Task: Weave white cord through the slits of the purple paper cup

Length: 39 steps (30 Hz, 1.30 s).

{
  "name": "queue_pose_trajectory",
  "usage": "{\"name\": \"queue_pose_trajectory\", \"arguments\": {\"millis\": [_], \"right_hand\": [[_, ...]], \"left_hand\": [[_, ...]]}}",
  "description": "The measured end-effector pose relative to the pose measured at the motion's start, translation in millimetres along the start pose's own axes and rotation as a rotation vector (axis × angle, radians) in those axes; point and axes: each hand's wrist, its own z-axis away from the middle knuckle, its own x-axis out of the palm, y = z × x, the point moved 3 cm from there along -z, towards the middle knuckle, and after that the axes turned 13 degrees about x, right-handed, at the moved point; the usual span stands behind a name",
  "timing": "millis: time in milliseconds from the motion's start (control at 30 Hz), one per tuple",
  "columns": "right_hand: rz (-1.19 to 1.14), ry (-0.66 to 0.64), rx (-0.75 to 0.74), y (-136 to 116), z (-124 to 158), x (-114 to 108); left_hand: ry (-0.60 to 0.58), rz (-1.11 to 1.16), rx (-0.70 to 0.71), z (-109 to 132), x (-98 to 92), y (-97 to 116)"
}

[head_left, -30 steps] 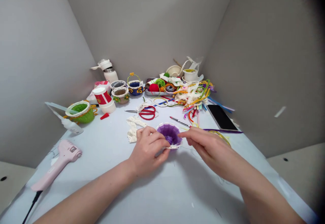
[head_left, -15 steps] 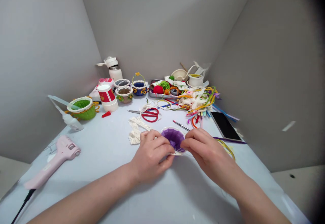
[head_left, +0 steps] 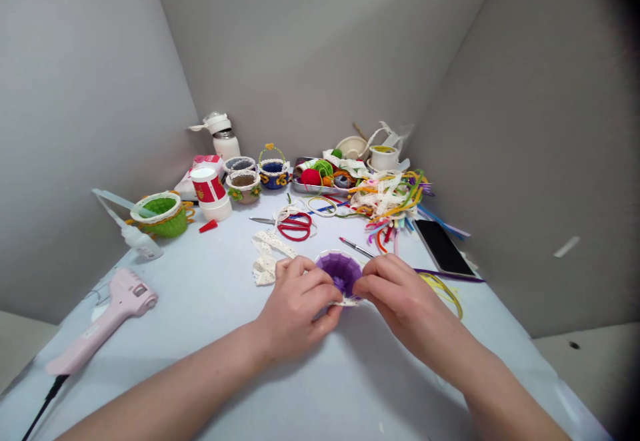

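Between my hands is a small purple basket (head_left: 342, 269) with a pale rim, its mouth turned up toward me. My left hand (head_left: 303, 301) is closed on the near left of its rim, thumb below and fingers over the edge. A strip of white lace (head_left: 268, 254) trails from the rim on the left side and lies on the table. My right hand (head_left: 400, 294) has its fingertips pinched together at the basket's right rim; whether they grip the lace or the rim itself is hidden. The basket's lower side is mostly covered by my hands.
Red-handled scissors (head_left: 295, 226) and a pen (head_left: 356, 248) lie beyond the basket. A pink hot glue gun (head_left: 107, 321) rests at left, near a glue bottle (head_left: 141, 242) and a green basket (head_left: 165, 218). At right are a phone (head_left: 444, 248) and a pile of pipe cleaners (head_left: 395, 204).
My right hand has shifted very slightly left along the basket's rim. My left hand keeps its hold, and the view has moved a touch.
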Motion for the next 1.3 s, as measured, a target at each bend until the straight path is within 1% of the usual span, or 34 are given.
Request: {"name": "queue_pose_trajectory", "arguments": {"millis": [267,467,733,1300], "right_hand": [[-0.003,-0.011,0.003,0.7,1.7,-0.3],[-0.013,-0.013,-0.004,1.0,1.7,1.2],[-0.014,-0.030,-0.007,1.6,-1.6,1.7],[-0.028,-0.034,-0.031,3.7,-3.9,0.3]], "left_hand": [[0.006,0.023,0.003,0.5,0.3,-0.6],[0.040,0.021,0.020,-0.1,-0.4,0.3],[0.009,0.028,0.027,-0.3,-0.5,-0.1],[0.003,0.051,0.020,-0.7,-1.1,-1.0]]}}
